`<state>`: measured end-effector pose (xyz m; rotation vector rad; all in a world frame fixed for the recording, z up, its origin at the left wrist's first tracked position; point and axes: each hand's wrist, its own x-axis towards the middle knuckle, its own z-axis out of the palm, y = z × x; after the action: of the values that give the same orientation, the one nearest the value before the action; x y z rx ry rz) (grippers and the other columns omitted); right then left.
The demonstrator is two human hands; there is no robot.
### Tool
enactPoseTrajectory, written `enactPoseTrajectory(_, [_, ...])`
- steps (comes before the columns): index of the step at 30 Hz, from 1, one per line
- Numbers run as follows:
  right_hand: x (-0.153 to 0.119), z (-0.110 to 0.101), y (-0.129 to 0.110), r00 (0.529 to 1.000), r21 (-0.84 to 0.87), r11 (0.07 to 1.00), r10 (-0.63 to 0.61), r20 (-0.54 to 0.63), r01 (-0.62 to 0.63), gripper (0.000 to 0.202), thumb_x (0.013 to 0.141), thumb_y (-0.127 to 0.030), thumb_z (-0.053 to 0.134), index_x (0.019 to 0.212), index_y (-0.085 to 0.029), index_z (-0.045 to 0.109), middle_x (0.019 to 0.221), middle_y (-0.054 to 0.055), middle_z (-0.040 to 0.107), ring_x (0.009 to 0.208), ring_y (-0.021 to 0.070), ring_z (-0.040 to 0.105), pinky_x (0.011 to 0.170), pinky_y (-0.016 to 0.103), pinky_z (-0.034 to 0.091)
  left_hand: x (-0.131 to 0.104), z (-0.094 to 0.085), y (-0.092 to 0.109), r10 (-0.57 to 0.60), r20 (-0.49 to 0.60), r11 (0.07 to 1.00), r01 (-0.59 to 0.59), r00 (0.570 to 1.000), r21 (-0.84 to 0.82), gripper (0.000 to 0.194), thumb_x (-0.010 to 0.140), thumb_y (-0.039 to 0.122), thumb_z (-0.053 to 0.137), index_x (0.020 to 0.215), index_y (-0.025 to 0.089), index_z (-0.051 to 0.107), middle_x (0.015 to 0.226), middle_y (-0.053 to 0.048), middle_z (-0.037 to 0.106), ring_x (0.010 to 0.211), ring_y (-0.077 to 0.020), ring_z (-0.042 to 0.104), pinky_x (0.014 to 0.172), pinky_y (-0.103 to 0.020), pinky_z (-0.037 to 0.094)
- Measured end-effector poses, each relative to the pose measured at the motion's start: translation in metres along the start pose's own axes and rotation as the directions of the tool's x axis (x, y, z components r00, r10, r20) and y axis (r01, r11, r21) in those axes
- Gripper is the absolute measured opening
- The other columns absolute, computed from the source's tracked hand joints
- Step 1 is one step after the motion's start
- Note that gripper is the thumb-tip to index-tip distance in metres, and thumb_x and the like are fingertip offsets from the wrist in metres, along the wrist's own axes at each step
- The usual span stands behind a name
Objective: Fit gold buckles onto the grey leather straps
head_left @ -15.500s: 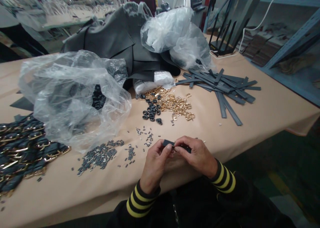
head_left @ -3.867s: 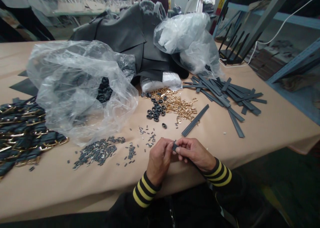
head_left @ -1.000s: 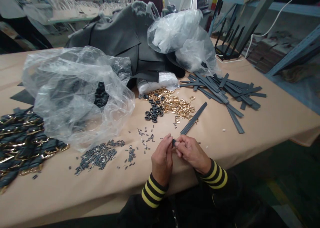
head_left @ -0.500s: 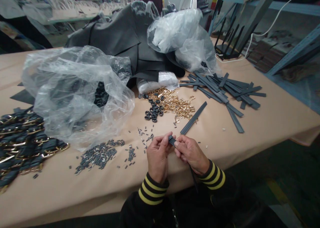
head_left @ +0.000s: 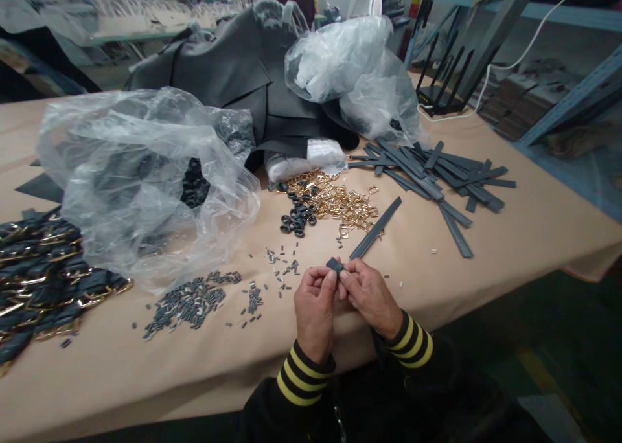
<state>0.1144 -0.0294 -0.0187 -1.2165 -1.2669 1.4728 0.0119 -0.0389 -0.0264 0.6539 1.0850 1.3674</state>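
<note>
Between both hands, above the table's front edge, is a dark grey strap [head_left: 334, 263], its end pointing away from me. My left hand [head_left: 315, 304] pinches it from the left, thumb on top. On the other side my right hand [head_left: 370, 294] grips the same strap with thumb and fingers. The rest of the strap is mostly hidden by the right hand. Just beyond the hands lies a single loose grey strip [head_left: 375, 228]. Gold rectangular buckles [head_left: 347, 203] and black ring-shaped loops [head_left: 296, 216] form a pile behind it.
Small grey clips [head_left: 187, 304] are heaped at left, near finished-looking straps with gold hardware [head_left: 43, 274]. A clear plastic bag [head_left: 150, 184] bulges behind them. More grey strips [head_left: 427, 171] lie at right, before a black router [head_left: 442, 100]. Dark sheet material [head_left: 218, 61] stands at the back.
My left hand has shifted slightly right and closer to the right hand. The strap's end has turned and now shows more of its flat face above the fingertips.
</note>
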Motion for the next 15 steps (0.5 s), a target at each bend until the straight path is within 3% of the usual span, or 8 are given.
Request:
enactPoseTrajectory(4, [-0.001,-0.011,-0.005,0.980,-0.052,0.999,0.022,0.197,-0.012,0.015,0.085,-0.031,0.041,0.080,-0.017,0.039,0.057,-0.004,0.054,0.035,0.0035,0.035,0.036,0.016,0.028,0.009,-0.011,0.014,-0.094,0.057,0.992,0.088,0.994,0.087,0.023,0.070,0.031,0.062,0.083,0.016,0.051,0.073,-0.001,0.062,0.065,-0.0113,0.059,0.062,-0.024,0.046])
enactPoseTrajectory(9, [-0.001,-0.018,-0.007,0.977,-0.168,0.986,0.039,0.210,-0.003,0.022,0.085,-0.035,0.042,0.098,-0.017,0.039,0.056,-0.005,0.055,0.034,0.0046,0.038,0.035,0.016,0.031,0.015,-0.018,0.026,-0.197,0.228,0.903,0.086,0.954,0.421,0.019,0.069,0.032,0.063,0.070,0.014,0.055,0.057,0.002,0.056,0.046,-0.0070,0.047,0.046,-0.019,0.037])
enactPoseTrajectory(13, [0.001,-0.018,-0.009,0.977,-0.178,0.984,0.062,0.204,-0.025,0.024,0.084,-0.040,0.043,0.086,-0.016,0.045,0.051,-0.005,0.051,0.035,0.0044,0.039,0.035,0.015,0.030,0.012,-0.013,0.024,-0.131,0.269,0.861,-0.025,0.954,0.508,0.017,0.073,0.032,0.058,0.071,0.015,0.055,0.056,0.001,0.056,0.051,-0.0102,0.050,0.051,-0.022,0.040])
enactPoseTrajectory(15, [0.002,-0.018,-0.011,0.974,-0.184,0.982,0.084,0.211,-0.045,0.022,0.084,-0.039,0.043,0.081,-0.016,0.045,0.051,-0.005,0.050,0.035,0.0041,0.039,0.035,0.015,0.030,0.012,-0.011,0.020,-0.069,0.220,0.879,-0.045,0.973,0.476,0.018,0.073,0.033,0.057,0.071,0.015,0.055,0.057,0.001,0.055,0.052,-0.0106,0.050,0.054,-0.023,0.041])
